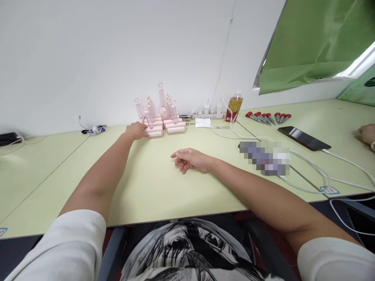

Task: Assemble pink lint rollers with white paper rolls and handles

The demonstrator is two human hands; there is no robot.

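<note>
Reaching ahead and to your left, your left hand [136, 130] touches the left end of the left pink pile [154, 134]. Its fingers are bent around that end, but you can't tell if they pinch a piece or just rest on it. Your right hand [191, 160] is loose, with its fingers a bit curled and nothing in it. It is over the table [155, 187], closer to you than the pink things and a little to their right.

So your left hand is the near one for the left pile. From your right hand, the right pink pile [176, 130] is the closer one, just ahead and a bit to the left, and not touching. The two piles lie side by side. The long pink pieces in front lie flat, and their long way goes from left to right, across your view. Other pink sticks [161, 95] stand up tall with little loops on top, on and behind the piles.

To the right of the piles, you have a small white paper [202, 123], then a white power strip [215, 115] by the wall [117, 58], and a bottle [233, 107]. Past that lie gray tools with red ends [282, 118] and a black phone [304, 138]. Another person's hand [367, 134] is at the far right edge, well apart from yours.
</note>
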